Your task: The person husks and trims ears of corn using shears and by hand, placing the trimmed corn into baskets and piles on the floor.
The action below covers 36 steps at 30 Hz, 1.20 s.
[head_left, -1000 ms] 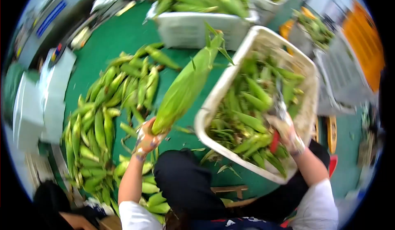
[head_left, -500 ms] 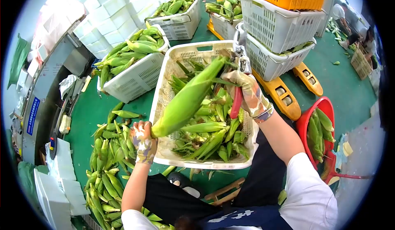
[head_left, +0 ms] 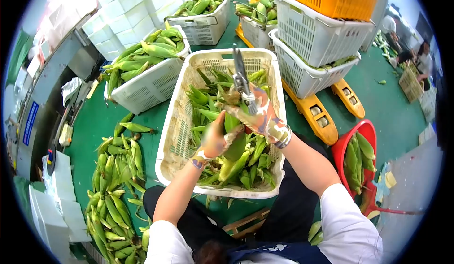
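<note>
Over the near middle, the two gloved hands come close together around one husked-in corn ear [head_left: 239, 147]. The left hand [head_left: 217, 138], blurred, appears curled about its side; the right hand [head_left: 261, 115] grips pruning shears [head_left: 241, 72], blades pointing far, its fingertips near the ear. Whether the blades have cut this ear I cannot tell.

Below sits a white plastic crate [head_left: 231, 194] holding loose husk leaves [head_left: 203, 94] and leafy green pieces, which suggests that a good deal of trimming is done. On the floor to the left, a long pile of unshucked ears [head_left: 116, 209] seems to be what is left. To the right, a red bucket [head_left: 339, 151] holds several more ears.

Farther left, another white crate [head_left: 151, 88] is heaped with green ears; far right stand stacked crates [head_left: 309, 37].
</note>
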### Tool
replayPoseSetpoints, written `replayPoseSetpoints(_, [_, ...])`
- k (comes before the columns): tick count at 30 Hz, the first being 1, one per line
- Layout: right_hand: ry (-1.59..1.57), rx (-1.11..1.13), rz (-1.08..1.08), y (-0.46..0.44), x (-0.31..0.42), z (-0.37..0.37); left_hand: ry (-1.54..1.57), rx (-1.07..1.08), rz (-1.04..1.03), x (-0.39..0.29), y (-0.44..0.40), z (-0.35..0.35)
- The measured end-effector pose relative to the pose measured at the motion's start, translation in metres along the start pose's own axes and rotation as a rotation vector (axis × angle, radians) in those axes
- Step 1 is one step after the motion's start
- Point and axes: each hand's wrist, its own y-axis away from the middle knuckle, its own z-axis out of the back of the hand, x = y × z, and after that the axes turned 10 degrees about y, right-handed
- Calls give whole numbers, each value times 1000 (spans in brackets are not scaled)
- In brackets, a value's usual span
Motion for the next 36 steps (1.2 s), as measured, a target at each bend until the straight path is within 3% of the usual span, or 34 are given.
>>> replayPoseSetpoints(4, [-42,16,-179,-3,-11,5,75,-289,-234,34,13,-3])
replayPoseSetpoints(5, [-118,2,-201,-3,-8,6,40,-212,-47,18,6,5])
replayPoseSetpoints(6, [-147,45,-226,-6,-7,7,46,-214,-47,8,5,5])
replayPoseSetpoints(8, [-77,20,-205,-4,-9,2,-267,-149,-201,-3,3,4])
replayPoseSetpoints(10, [175,11,-125,-3,-14,3,-250,-134,-176,0,4,3])
replayPoseSetpoints(12, [163,35,-172,1,-5,0,-235,-111,-134,0,2,4])
replayPoseSetpoints(13, [178,42,-165,3,-2,-1,-180,-196,-67,0,1,4])
replayPoseSetpoints(14, [233,39,-101,6,-7,-5,-201,-207,-287,-13,-4,7])
replayPoseSetpoints(15, [339,-20,-72,10,-14,-11,-252,-202,-264,-12,-5,15])
replayPoseSetpoints(19, [119,25,-209,11,-8,-21,-411,-199,-105,-35,3,25])
replayPoseSetpoints(22, [349,64,-129,12,-3,-28,-548,-195,-122,-32,6,30])
replayPoseSetpoints(24, [483,104,-40,13,-9,-36,-475,-119,29,-39,6,28])
replayPoseSetpoints(26, [600,47,100,17,-17,-41,-530,-180,-67,-28,7,21])
replayPoseSetpoints(28, [495,63,-31,18,-19,-45,-522,-202,-2,-19,5,14])
replayPoseSetpoints(29, [479,19,-173,17,-22,-50,-559,-210,-98,-10,6,15])
replayPoseSetpoints(30, [476,17,-174,18,-25,-52,-561,-207,-97,0,7,17])
replayPoseSetpoints(32, [367,-77,-347,21,-35,-56,-749,-436,-209,22,8,26])
replayPoseSetpoints(33, [321,-187,-280,34,-61,-56,-471,-580,85,46,6,51])
replayPoseSetpoints(34, [271,-182,-496,40,-70,-55,-176,-702,383,65,3,69])
replayPoseSetpoints(36, [77,-319,-482,39,-67,-54,176,-732,103,57,9,61])
